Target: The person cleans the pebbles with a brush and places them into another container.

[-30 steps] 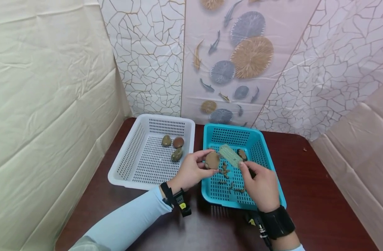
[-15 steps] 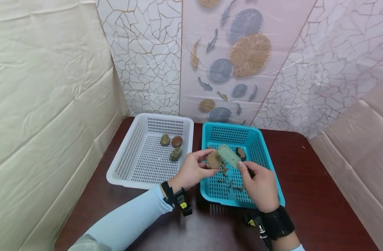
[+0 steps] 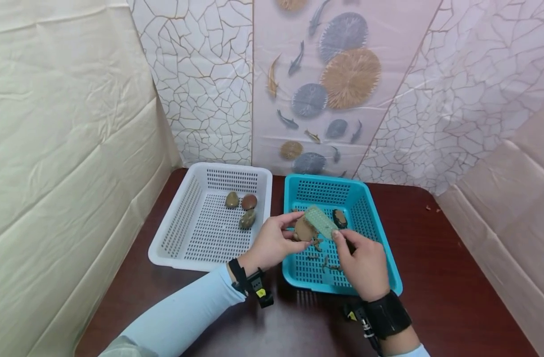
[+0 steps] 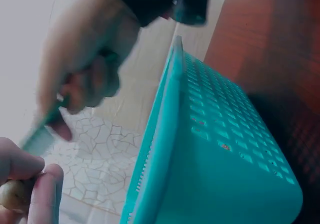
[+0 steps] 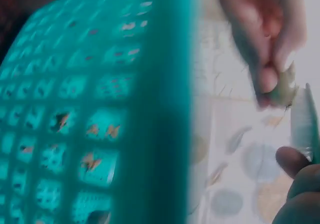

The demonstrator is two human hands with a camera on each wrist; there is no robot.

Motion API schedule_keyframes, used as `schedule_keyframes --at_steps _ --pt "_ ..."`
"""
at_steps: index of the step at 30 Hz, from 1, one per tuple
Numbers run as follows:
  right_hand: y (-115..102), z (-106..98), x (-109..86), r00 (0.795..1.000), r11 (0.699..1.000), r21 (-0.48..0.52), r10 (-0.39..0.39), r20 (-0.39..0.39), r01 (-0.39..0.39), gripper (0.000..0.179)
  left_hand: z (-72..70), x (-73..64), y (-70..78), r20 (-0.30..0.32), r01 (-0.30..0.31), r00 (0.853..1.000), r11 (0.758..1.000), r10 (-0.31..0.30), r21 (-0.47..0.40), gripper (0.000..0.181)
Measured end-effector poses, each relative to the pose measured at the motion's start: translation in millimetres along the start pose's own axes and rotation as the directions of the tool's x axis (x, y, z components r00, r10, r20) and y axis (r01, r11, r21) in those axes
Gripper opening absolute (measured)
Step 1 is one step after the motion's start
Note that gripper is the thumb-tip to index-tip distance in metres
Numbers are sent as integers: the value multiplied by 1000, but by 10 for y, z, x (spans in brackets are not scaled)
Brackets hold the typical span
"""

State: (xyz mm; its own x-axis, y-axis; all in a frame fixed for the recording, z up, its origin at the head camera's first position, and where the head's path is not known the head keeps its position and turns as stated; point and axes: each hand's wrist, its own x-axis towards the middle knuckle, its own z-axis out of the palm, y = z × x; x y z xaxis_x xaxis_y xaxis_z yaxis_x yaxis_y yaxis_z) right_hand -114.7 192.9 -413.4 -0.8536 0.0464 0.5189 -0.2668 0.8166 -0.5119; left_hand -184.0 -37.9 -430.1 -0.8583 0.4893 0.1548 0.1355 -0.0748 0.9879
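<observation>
My left hand (image 3: 272, 241) grips a rounded stone (image 3: 302, 230) between thumb and fingers, its flat face coated with brown mud. A pale green scrubbing brush (image 3: 322, 223) is pinched in my right hand (image 3: 366, 263), with its head overlapping the stone's upper right edge in the head view. Both hands are above the teal basket (image 3: 307, 285). In the right wrist view the brush (image 5: 306, 121) has whitish bristles, right beside the stone (image 5: 285, 89). Several bits of mud (image 3: 329, 266) and a dark, mud-coated stone (image 3: 340, 218) lie inside the basket.
A white basket (image 3: 165, 262) stands to the left, holding a greenish stone (image 3: 232, 200), a reddish stone (image 3: 249, 201) and a mottled stone (image 3: 247, 219). Both baskets are on a dark red-brown table (image 3: 437, 258). Cloth walls (image 3: 76, 148) enclose the back and sides.
The brush in my right hand has moved left, from beside the stone to over its edge. My left hand keeps its grip on the stone. The head view has shifted slightly.
</observation>
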Motion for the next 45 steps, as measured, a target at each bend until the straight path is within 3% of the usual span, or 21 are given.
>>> schedule_keyframes --at_steps 5,9,12,16,21,26,30,35,39,42,45 --pt "55 -9 1 998 991 -119 58 37 -53 24 -24 -13 -16 -7 5 1000 995 -5 101 68" --pt "27 11 -17 999 997 -73 37 33 -35 21 -56 -10 -24 -22 16 1000 986 -13 168 66" --pt "9 41 -27 996 999 -21 48 77 -46 24 -61 -1 -22 -34 30 999 986 -25 162 67" --pt "18 44 -20 984 993 -59 106 140 -99 28 -61 -2 -40 -40 46 998 989 -41 142 68" --pt "25 -12 26 989 988 -132 98 114 -83 30 -64 -19 -48 -43 39 999 988 -33 148 66" --pt "-14 -32 22 990 997 -54 66 126 -60 29 -66 -24 -51 -32 16 999 976 -10 217 67" --pt "-15 -7 3 976 995 -22 100 196 -97 32 -76 -23 -56 -44 2 999 983 7 185 68" --pt "25 -11 -31 984 990 -110 98 146 -83 28 -92 -27 -44 -75 -15 997 987 27 159 69" --pt "-23 5 -25 997 997 -63 38 70 -33 25 -75 -19 -37 -69 -15 997 967 34 254 69" --pt "-58 32 -19 995 999 -20 38 91 -36 29 -57 -23 -38 -73 -18 996 951 43 310 70" --pt "-44 38 -38 986 996 -39 86 145 -81 31 -53 -30 -44 -103 -28 993 950 63 311 70"
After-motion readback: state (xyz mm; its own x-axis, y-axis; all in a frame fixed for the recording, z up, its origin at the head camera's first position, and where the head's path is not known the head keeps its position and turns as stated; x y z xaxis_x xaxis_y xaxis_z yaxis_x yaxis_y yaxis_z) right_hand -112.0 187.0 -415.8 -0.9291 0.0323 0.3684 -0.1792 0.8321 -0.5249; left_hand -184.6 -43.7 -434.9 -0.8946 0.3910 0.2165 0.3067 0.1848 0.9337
